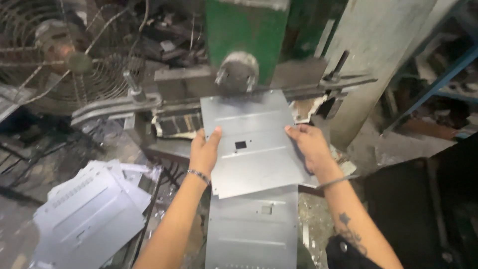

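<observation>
Grey sheet-metal panel (254,142) is lying tilted under the green press (244,35), its far edge sitting just below the round ram (238,69). Both side edges are showing beyond the press bed, with open room on either side. The left hand (204,152) is gripping the panel's left edge, thumb on top and fingers (215,135) pinching the sheet. The right hand (309,144) is pinching the right edge likewise. A second panel (253,229) is lying beneath, nearer the person. A stack of panels (92,214) is resting well apart at lower left, near a wire-guarded fan (64,55).
</observation>
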